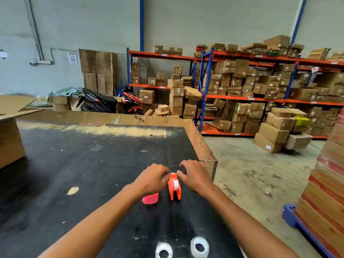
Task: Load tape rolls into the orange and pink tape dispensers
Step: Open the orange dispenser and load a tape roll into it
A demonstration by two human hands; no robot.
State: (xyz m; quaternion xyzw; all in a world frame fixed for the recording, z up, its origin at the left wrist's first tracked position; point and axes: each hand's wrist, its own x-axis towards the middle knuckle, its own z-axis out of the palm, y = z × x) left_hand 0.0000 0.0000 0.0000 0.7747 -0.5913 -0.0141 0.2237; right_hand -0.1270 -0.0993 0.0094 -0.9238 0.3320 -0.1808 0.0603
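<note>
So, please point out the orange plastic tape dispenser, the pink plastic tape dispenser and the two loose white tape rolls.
orange plastic tape dispenser (pixel 174 190), head view, near side wall.
pink plastic tape dispenser (pixel 150 199), head view, visible body.
left white tape roll (pixel 163 248), head view, rim.
right white tape roll (pixel 200 245), head view, rim.

Both forearms extended forward, converging mid-frame. Left hand (pixel 152 178) knuckles up, fingers curled down in a pinch. Right hand (pixel 193 175) mirrors it, fingertips curled inward. Hands close together, not touching.
</note>
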